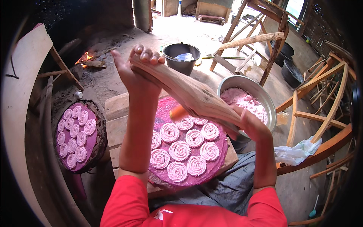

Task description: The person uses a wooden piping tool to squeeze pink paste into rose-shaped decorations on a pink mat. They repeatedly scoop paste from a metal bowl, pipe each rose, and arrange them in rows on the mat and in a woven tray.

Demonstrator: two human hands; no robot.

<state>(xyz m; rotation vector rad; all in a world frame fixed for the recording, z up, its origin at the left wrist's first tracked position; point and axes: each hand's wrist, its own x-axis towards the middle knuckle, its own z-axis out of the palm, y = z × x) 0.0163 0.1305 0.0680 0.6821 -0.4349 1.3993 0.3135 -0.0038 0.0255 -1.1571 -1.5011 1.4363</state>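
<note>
Wooden press (193, 92), held tilted above purple tray (165, 104); step seems piping dough swirls (179, 150). Left hand (138, 73) curls fingers over far left end, thumb apart; right hand (254, 123) closes round near right end, fingers partly hidden. Next move likely calls for orange nozzle (178, 112) steady over tray's bare far part. Swirls crowd near edge; metal bowl (269, 100) tight beside right hand.

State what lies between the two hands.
In the head view, a wooden bar spans from the left hand to the right hand, an orange tube at its lower edge.
</note>
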